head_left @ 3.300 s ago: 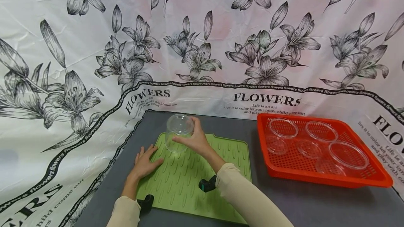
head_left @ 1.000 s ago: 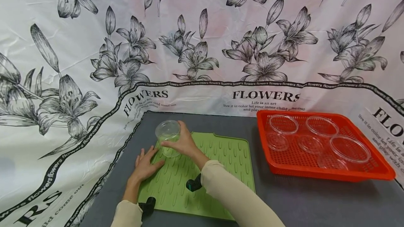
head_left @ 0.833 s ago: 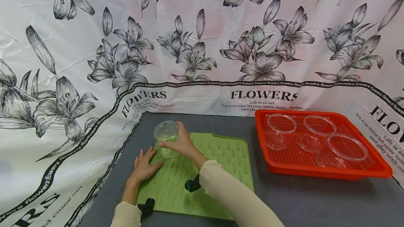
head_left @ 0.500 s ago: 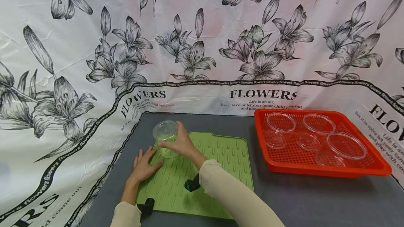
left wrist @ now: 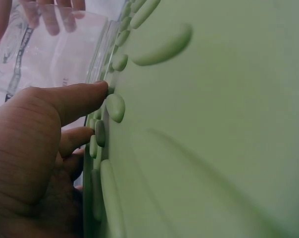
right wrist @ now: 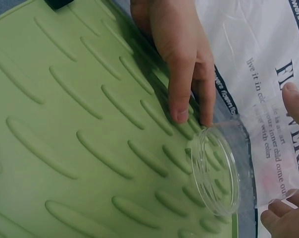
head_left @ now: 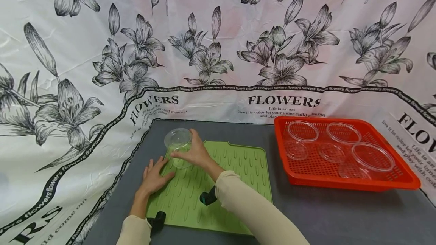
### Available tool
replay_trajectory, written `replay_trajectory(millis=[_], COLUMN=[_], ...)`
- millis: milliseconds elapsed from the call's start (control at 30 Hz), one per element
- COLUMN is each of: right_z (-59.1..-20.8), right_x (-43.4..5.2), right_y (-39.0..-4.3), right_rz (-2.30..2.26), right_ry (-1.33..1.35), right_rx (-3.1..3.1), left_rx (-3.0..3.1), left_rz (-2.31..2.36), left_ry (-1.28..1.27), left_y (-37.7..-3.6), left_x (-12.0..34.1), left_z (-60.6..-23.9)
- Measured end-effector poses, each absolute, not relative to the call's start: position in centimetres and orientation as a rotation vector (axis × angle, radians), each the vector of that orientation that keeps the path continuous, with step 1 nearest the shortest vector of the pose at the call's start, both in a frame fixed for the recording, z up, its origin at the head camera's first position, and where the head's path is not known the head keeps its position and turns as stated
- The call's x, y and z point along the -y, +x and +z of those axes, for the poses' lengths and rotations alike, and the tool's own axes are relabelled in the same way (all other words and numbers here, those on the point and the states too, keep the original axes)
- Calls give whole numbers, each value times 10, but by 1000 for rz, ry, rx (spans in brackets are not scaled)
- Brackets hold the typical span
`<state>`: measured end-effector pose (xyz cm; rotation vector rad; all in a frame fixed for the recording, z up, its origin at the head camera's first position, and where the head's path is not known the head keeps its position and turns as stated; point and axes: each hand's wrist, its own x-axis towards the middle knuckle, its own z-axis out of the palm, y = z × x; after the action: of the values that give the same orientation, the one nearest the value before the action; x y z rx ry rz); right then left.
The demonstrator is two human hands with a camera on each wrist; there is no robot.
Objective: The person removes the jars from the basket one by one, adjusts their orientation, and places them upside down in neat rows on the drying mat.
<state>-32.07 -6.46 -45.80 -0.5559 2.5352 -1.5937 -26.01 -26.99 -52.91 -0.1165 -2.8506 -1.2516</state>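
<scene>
My right hand [head_left: 195,150] grips a clear plastic tub [head_left: 178,139] at the far left corner of a green ridged mat [head_left: 218,199]. The tub is upside down, its rim [right wrist: 216,171] facing the mat; in the left wrist view that rim lies at the mat surface. My left hand [head_left: 154,177] rests at the mat's left edge with its fingers spread, the thumb [left wrist: 85,99] on the mat's ridged top. It lies just nearer to me than the tub and holds nothing.
A red perforated basket [head_left: 340,182] stands on the grey table [head_left: 327,218] to the right, with several clear tubs [head_left: 372,157] upright inside. Behind and to the left hangs a white flower-print cloth [head_left: 211,109]. Black wrist cameras [head_left: 208,196] sit on both wrists.
Since the oldest frame my right hand has moved the tub left and down to the mat's far left corner. Over the last second it has hardly moved, and my left hand has stayed put.
</scene>
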Motion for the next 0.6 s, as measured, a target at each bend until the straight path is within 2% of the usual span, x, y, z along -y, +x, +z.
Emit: replay_trajectory(millis=[600], right_z=[-458], right_x=[43], right_y=[-322], right_rz=[-1627], right_ry=[-542], right_rx=[-2550], left_rx=[2982], left_rz=[-1181], left_ry=[-31], left_y=[-263], left_x=[267], left_z=[-522])
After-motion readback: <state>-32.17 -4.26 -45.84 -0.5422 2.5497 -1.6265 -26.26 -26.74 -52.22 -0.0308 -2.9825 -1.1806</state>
